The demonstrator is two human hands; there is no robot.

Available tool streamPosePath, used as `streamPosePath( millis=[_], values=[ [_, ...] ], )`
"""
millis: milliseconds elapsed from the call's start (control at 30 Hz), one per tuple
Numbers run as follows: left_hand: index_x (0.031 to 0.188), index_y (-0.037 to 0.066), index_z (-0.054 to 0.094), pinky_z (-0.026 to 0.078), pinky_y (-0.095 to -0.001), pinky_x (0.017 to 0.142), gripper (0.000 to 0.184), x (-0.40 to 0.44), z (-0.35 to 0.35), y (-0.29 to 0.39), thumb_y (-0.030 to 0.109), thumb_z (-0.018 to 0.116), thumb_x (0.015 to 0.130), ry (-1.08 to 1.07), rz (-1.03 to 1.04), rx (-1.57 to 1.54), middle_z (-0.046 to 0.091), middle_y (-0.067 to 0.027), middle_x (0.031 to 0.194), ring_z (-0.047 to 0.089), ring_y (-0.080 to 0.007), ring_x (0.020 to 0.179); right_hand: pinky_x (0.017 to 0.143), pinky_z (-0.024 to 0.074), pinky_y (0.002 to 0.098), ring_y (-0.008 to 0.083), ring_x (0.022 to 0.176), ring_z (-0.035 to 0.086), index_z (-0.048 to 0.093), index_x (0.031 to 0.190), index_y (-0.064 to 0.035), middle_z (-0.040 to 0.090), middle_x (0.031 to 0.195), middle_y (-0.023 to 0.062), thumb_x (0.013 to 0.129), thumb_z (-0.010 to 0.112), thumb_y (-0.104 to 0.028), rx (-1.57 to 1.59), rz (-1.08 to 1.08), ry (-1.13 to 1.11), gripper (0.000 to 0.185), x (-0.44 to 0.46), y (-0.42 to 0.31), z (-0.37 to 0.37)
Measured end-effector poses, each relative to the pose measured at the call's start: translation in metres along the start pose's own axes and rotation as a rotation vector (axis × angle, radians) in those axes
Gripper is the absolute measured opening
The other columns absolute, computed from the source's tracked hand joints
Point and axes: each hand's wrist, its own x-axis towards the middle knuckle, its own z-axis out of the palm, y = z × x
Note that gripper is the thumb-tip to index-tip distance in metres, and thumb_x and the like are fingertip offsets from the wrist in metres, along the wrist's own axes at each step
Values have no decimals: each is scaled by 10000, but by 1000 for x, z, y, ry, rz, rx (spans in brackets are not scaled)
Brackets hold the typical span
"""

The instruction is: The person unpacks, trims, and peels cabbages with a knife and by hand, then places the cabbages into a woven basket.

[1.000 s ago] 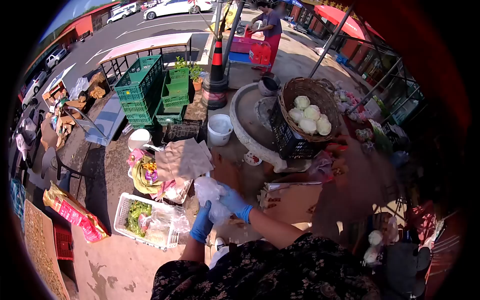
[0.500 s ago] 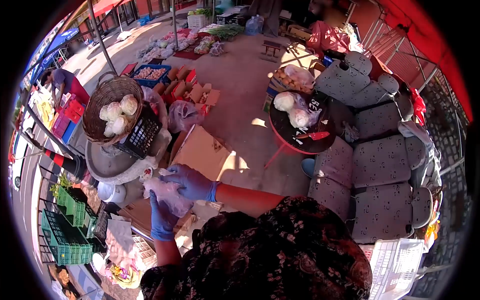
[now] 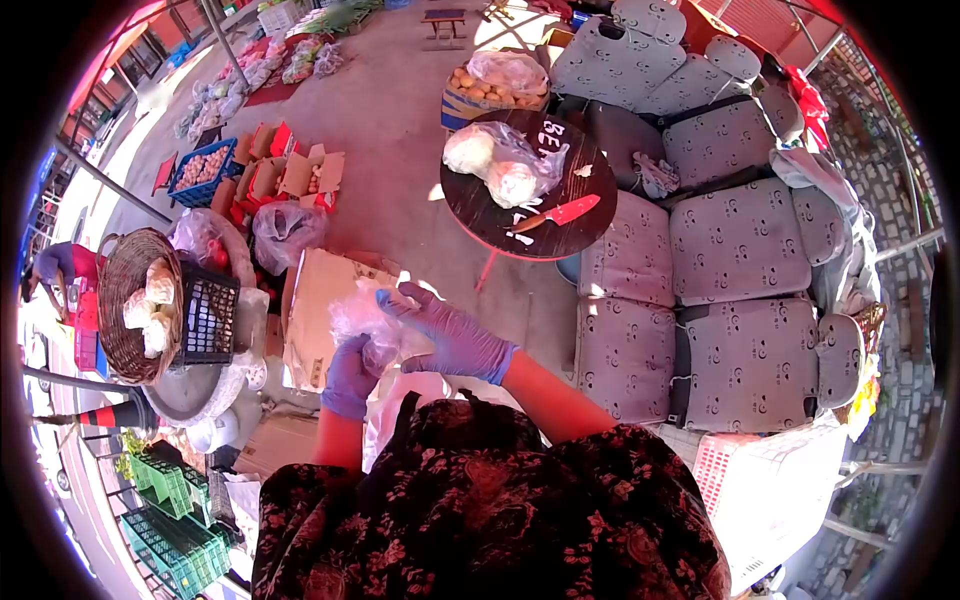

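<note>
Both my hands wear blue gloves and are held in front of my chest, around a crumpled thin plastic bag [image 3: 362, 318] that looks pinkish and see-through. My left hand [image 3: 350, 380] grips its lower side, the thumb pointing up. From the right, my right hand [image 3: 455, 338] presses its fingers against the bag's upper edge, partly covering it. Whether anything is inside the bag, I cannot make out. Below the hands there is whitish plastic, and just behind the bag lies a flattened cardboard box [image 3: 315, 300].
A round dark table [image 3: 465, 212] holds a red-bladed knife [image 3: 572, 211] and whitish cabbages [image 3: 470, 150], one partly in plastic. Grey patterned seats [image 3: 725, 245] line the right. A wicker basket [image 3: 108, 330] of cabbages stands left beside a black crate [image 3: 208, 320]. Green crates [image 3: 175, 545] sit lower left.
My view has turned right, so the table and seats appear further left and higher. Both hands are still on the bag; the right hand's fingers are now more stretched out.
</note>
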Motion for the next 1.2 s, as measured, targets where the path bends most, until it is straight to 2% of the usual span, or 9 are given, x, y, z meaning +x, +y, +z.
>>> streamPosePath(
  millis=[133, 200, 300, 367, 467, 567, 700, 900, 1200],
  values=[
    [1137, 38, 511, 528, -308, 783, 256, 52, 93, -17, 112, 425, 907, 108, -73, 199, 597, -95, 1076, 622, -207, 886, 952, 407, 443, 380, 1157, 458, 312, 1403, -233, 299, 1369, 267, 717, 692, -268, -241, 177, 64, 785, 12, 41, -20],
    [1149, 82, 515, 510, -254, 765, 259, 113, 38, -12, 165, 448, 912, -186, -193, 179, 598, -46, 1039, 599, -160, 873, 836, 481, 424, 352, 1026, 549, 383, 1357, -249, 324, 1348, 264, 754, 635, -247, -347, 250, 145, 654, 25, 78, -25],
    [1172, 89, 502, 504, -257, 762, 307, 141, 165, -9, 216, 501, 893, 57, -107, 220, 587, -37, 1025, 582, -144, 883, 784, 501, 392, 374, 1011, 558, 426, 1300, -197, 383, 1305, 225, 794, 556, -137, -309, 347, 95, 526, 50, 133, -52],
    [1261, 102, 444, 502, -384, 840, 398, 204, 120, 9, 227, 507, 889, -135, -187, 370, 539, -48, 1154, 560, -181, 1007, 790, 497, 390, 348, 987, 564, 530, 1171, -139, 494, 1164, 174, 737, 570, -62, -147, 372, 287, 443, 68, 167, -78],
    [1291, 117, 412, 505, -429, 833, 460, 282, 167, 39, 247, 541, 869, -114, -274, 484, 533, -53, 1169, 564, -225, 1031, 845, 474, 359, 318, 1007, 563, 614, 1029, -71, 571, 1047, 144, 632, 577, 51, 7, 410, 541, 417, 98, 217, -141],
    [1331, 149, 395, 470, -401, 856, 484, 357, 203, 73, 230, 529, 873, -76, -114, 590, 501, -41, 1211, 530, -223, 1074, 889, 441, 316, 276, 1036, 564, 615, 1018, -19, 591, 1067, 142, 618, 548, 100, -36, 406, 816, 422, 108, 274, -209],
    [1293, 144, 459, 424, -359, 885, 420, 468, 218, 106, 191, 510, 879, 42, 44, 692, 510, -28, 1215, 521, -188, 1073, 863, 450, 272, 156, 971, 571, 545, 1115, 17, 619, 1015, 89, 721, 545, 87, 481, 394, 1114, 400, 106, 377, -269],
    [1241, 145, 527, 402, -317, 885, 377, 589, 238, 124, 201, 525, 868, 168, 218, 762, 537, -7, 1181, 510, -151, 1064, 864, 468, 260, 116, 977, 581, 548, 1132, 27, 620, 1067, 54, 816, 524, 74, 766, 469, 1053, 320, 144, 454, -350],
    [1159, 100, 599, 378, -316, 940, 364, 807, 218, 177, 209, 627, 812, 128, 259, 1028, 508, -89, 1224, 483, -185, 1101, 780, 483, 276, 130, 875, 596, 610, 1024, 5, 635, 988, 84, 798, 575, -22, 451, 606, 1015, 230, 230, 600, -386]
  ],
)
